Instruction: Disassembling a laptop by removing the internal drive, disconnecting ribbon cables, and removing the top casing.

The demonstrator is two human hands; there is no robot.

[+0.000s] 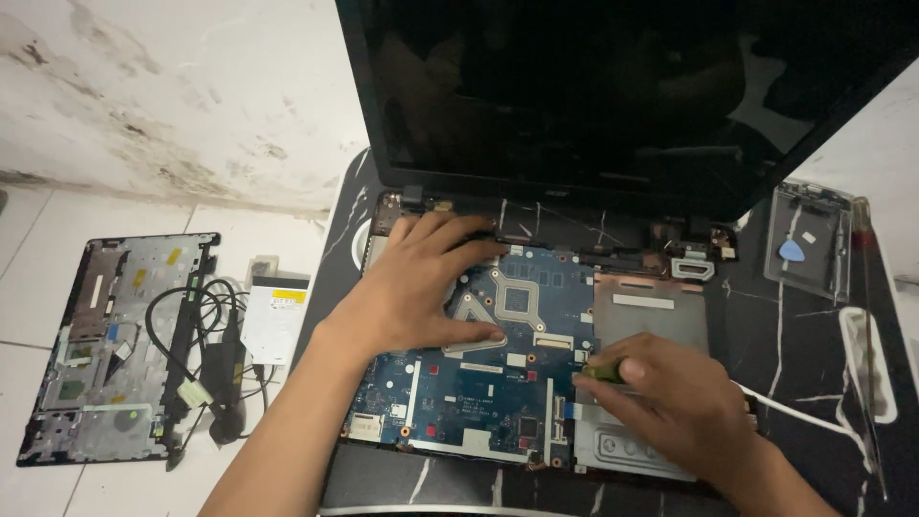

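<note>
Laptop screen [613,86]: top cut off by the frame edge.
Green-handled tool [605,370]: tip and most of the handle hidden inside the right hand [670,402].
Motherboard [498,383]: upper left corner covered by the left hand [421,287].

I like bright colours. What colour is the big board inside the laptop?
The circuit board is blue, seen in the head view.

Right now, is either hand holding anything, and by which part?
The right hand grips a green-handled tool by its handle. The left hand holds nothing; it rests flat on the blue circuit board.
</note>
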